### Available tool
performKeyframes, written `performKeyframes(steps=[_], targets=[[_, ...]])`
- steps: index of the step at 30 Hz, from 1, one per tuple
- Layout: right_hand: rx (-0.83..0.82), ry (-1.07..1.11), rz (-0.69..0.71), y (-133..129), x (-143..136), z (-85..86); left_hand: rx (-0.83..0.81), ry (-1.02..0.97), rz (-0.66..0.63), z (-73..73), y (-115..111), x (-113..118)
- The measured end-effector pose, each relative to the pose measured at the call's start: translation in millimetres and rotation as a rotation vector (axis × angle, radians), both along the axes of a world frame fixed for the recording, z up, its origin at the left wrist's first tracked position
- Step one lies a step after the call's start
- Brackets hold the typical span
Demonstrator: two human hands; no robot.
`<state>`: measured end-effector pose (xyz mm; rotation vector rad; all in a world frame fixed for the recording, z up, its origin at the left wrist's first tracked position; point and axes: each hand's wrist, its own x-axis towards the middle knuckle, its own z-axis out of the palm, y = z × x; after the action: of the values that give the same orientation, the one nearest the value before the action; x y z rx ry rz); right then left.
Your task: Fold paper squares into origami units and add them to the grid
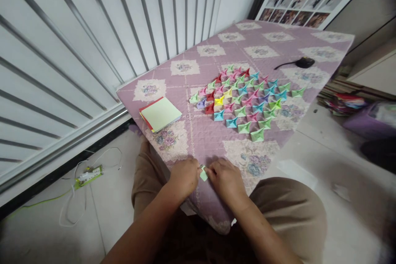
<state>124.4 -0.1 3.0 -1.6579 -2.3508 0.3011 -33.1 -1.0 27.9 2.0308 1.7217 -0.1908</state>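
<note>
A small piece of folded light-green paper lies between my two hands near the table's front corner. My left hand has its fingers closed at the paper's left edge. From the other side, my right hand pinches the right edge with curled fingers. Parts of the paper are hidden behind the fingertips. Farther off, several small folded paper boats in green, pink, red, blue and yellow stand in slanting rows. A stack of square coloured paper, pale green on top, rests to the left.
The quilted purple tablecloth covers a table that narrows towards me. A black object with a thin tail lies at its right side. White slatted panelling borders the left. A power strip with cables is on the floor.
</note>
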Motion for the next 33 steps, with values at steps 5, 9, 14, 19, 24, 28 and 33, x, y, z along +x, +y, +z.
performKeyframes(steps=[5,9,14,19,24,28,33], targets=[[-0.033,-0.048,-0.024,0,-1,2.6,-0.043,-0.018,0.028,2.6,4,-2],[-0.03,-0.037,-0.024,-1,-1,0.9,-0.085,-0.054,0.055,1.8,8,-4],[-0.031,0.013,-0.041,-1,2,-1.4,-0.149,-0.022,0.009,5.1,18,-7],[-0.03,0.044,-0.117,-1,5,-2.0,-0.204,0.039,-0.116,8.0,30,-9],[-0.059,0.029,-0.169,0,4,-0.5,-0.192,0.063,-0.171,6.1,33,-10],[-0.125,0.033,-0.179,3,3,4.9,-0.194,0.058,-0.164,7.2,31,-10],[-0.159,0.003,-0.188,6,-1,14.2,-0.182,0.03,-0.15,9.7,29,-9]])
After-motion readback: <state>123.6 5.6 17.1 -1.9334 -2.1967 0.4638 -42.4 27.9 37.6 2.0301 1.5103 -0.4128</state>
